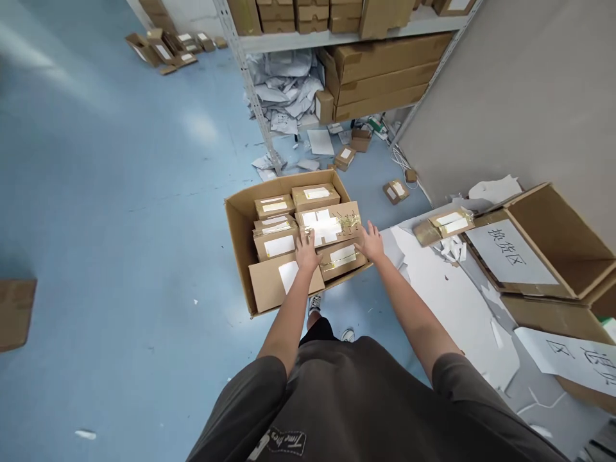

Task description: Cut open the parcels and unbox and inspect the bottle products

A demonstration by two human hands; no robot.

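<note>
A large open carton (239, 256) in front of me holds several smaller cardboard boxes with white labels. On top of them, toward the right side, lies a flat cardboard box (347, 217) with handwriting, white labels and shiny tape, slightly tilted. My left hand (308, 252) rests its outstretched fingers on that box's lower left part. At its right end is my right hand (370, 242), fingers spread, by the carton's right rim. Below the flat box, between my hands, sits a taped box (342, 258). A plain larger box (267, 285) fills the near left corner.
A metal shelf (289, 42) with boxes and a heap of white mailer bags (289, 86) stands ahead. Small boxes and paper litter the floor below. To the right, a white-covered table (443, 308) bears an open carton (558, 237). Another box (17, 313) is far left.
</note>
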